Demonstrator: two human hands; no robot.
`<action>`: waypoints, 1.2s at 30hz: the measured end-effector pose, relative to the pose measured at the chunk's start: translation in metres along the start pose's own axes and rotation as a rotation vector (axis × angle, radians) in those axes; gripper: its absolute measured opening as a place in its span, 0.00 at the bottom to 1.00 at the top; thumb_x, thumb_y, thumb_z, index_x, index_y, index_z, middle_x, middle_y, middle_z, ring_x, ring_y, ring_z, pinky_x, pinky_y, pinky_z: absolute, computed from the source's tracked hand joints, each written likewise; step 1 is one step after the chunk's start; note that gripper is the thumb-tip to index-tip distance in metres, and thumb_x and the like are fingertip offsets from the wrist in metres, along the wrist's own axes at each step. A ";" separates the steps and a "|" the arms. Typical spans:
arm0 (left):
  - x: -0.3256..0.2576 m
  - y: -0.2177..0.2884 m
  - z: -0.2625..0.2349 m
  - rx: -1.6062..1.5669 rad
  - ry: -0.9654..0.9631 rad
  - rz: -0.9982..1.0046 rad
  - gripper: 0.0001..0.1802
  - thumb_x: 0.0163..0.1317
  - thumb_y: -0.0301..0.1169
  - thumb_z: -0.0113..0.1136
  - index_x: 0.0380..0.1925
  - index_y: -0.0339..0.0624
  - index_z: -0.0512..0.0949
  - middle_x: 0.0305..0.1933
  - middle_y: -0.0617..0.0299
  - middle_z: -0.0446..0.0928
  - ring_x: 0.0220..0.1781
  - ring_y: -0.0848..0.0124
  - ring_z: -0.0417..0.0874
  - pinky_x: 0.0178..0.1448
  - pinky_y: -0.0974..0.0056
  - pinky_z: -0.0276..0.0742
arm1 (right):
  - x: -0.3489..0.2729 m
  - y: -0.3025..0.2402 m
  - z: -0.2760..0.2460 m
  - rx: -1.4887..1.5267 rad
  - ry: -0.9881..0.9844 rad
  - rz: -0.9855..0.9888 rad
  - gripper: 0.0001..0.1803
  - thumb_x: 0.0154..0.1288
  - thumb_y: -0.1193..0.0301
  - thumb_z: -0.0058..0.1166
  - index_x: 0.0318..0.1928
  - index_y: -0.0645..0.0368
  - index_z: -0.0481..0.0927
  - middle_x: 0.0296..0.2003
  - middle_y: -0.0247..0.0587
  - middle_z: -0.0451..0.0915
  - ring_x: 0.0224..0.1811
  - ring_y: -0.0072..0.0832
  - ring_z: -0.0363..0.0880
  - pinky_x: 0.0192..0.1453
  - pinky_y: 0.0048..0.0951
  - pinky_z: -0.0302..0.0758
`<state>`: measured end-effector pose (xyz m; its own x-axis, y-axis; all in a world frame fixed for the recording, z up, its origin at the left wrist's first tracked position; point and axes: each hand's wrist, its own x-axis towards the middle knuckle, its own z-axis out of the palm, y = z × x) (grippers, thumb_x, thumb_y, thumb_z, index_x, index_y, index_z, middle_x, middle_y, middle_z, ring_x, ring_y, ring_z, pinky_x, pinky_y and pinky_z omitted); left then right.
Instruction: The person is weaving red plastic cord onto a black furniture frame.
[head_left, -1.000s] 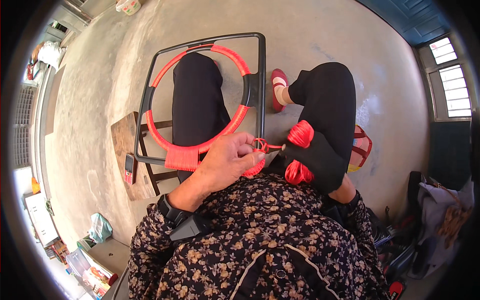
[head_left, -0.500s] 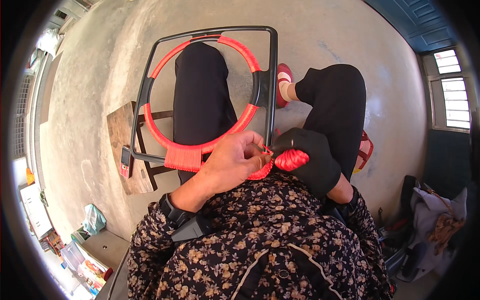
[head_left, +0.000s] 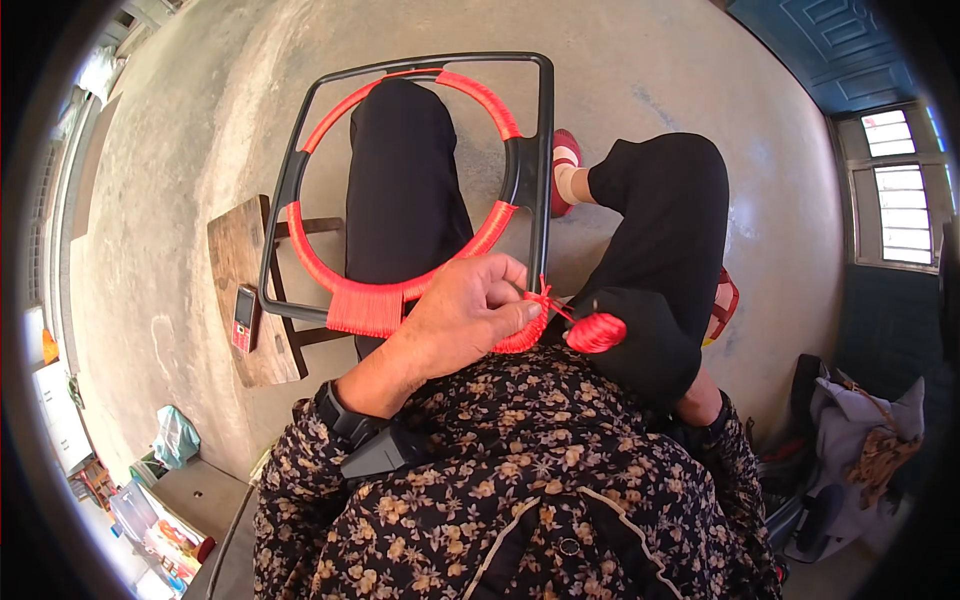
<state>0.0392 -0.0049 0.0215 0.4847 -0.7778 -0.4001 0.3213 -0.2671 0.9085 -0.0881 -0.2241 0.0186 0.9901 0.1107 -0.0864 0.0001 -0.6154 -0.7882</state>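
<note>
The frame (head_left: 545,150) across the middle of the picture looks like smooth dark metal with a dull sheen. Its ring (head_left: 400,290) is wound in glossy red cord — tight and ribbed, fringed at the lower edge. At centre right the right hand (head_left: 640,340) wears a matt black cloth glove and holds a shiny red spool (head_left: 596,332). At left, the stool (head_left: 240,290) is worn, bare wood on rough grey concrete floor (head_left: 180,150).

**Concrete floor and wooden stool**

A bare grey concrete floor (head_left: 200,130) carries everything. Left of the left hand (head_left: 465,315) stands a small wooden stool (head_left: 240,290) with a red mobile phone (head_left: 243,318) lying flat on its top. Beyond the hand, a red shoe (head_left: 566,160) rests on the floor; a green bag (head_left: 175,437) lies far left, below the stool.
</note>
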 end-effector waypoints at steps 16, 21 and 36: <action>-0.002 -0.001 -0.001 -0.028 0.011 0.000 0.09 0.68 0.25 0.63 0.45 0.33 0.76 0.27 0.69 0.78 0.28 0.85 0.72 0.30 0.72 0.67 | 0.022 -0.016 0.009 0.465 0.084 0.311 0.09 0.65 0.71 0.68 0.34 0.62 0.81 0.27 0.30 0.82 0.30 0.13 0.77 0.33 0.24 0.73; -0.002 -0.003 -0.001 0.020 0.033 0.001 0.09 0.67 0.25 0.63 0.45 0.33 0.76 0.25 0.70 0.77 0.27 0.85 0.71 0.30 0.72 0.66 | 0.009 -0.015 0.000 0.443 0.089 0.198 0.10 0.64 0.72 0.69 0.31 0.62 0.80 0.26 0.29 0.80 0.29 0.12 0.74 0.34 0.24 0.73; -0.004 -0.003 -0.003 -0.032 0.032 0.011 0.07 0.68 0.20 0.59 0.45 0.32 0.76 0.31 0.68 0.79 0.31 0.85 0.72 0.34 0.73 0.69 | 0.013 -0.018 0.003 0.176 0.090 0.025 0.14 0.55 0.72 0.70 0.42 0.60 0.83 0.30 0.39 0.84 0.33 0.29 0.83 0.38 0.33 0.77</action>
<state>0.0384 0.0004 0.0196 0.5141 -0.7617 -0.3943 0.3415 -0.2400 0.9087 -0.0761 -0.2089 0.0299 0.9980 0.0219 -0.0585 -0.0413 -0.4705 -0.8814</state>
